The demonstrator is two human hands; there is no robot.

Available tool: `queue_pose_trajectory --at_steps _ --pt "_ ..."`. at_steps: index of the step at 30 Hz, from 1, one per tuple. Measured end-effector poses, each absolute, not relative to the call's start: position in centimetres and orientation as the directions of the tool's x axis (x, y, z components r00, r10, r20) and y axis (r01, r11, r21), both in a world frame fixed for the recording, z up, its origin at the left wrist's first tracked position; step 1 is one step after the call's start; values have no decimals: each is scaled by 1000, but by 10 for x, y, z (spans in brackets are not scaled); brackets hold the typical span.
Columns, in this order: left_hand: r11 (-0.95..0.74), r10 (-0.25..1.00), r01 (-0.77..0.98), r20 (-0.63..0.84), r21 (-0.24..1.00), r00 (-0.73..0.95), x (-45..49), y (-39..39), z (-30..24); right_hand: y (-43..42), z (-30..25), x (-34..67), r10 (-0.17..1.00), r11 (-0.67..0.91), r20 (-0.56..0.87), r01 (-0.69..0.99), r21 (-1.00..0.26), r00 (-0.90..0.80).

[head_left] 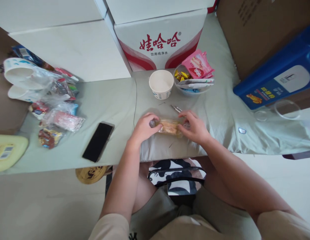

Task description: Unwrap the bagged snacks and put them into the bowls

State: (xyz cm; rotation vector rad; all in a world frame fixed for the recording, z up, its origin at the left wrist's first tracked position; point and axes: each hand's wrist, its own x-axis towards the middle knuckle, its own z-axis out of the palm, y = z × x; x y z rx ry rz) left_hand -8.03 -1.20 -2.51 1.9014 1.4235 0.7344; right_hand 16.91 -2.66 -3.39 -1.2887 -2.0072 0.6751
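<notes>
A small wrapped snack lies lengthwise at the cloth's front edge, golden-brown inside a clear, shiny wrapper. My left hand closes on its left end, thumb and fingers against the crinkled plastic. At the right end, my right hand pinches the wrapper. Just above the right fingers lies a thin silver pen-like tool, its lower part hidden by the hand. A white paper bowl stands open behind the snack. Beside it, a clear plastic bowl holds several packets, a pink one among them.
A black phone lies left of my forearm. Paper bowls and packaged snacks crowd the left side, near a yellow bottle. White cartons line the back. At right are a blue container and a clear lid.
</notes>
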Motion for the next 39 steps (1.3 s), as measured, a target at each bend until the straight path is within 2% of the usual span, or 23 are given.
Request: queue_pose_trajectory --at_steps 4,10,16,27,29,33,36,39 --pt "-161 977 580 47 799 207 -80 -14 -22 -27 -31 172 910 383 189 569 -728 -370" --pt "-209 977 537 159 817 139 -76 -20 -17 -31 -31 178 895 402 152 611 -682 -420" --pt "-145 989 582 99 800 111 -78 -29 -13 -35 -24 182 894 438 268 573 -693 -359" --pt "-104 985 522 17 847 169 -93 -38 -9 -37 -17 193 925 377 259 584 -719 -277" --pt "-84 980 522 -24 849 197 -97 -37 -8 -35 -16 196 925 379 273 578 -722 -265" --pt "27 922 515 -221 857 318 -107 -33 -2 -33 -13 204 912 408 302 544 -733 -277" --pt "87 869 527 -323 845 374 -110 -31 -1 -32 -12 211 870 458 253 503 -733 -424" --pt "115 870 607 -375 786 321 -104 -31 -3 -32 -13 211 812 511 136 579 -635 -568"
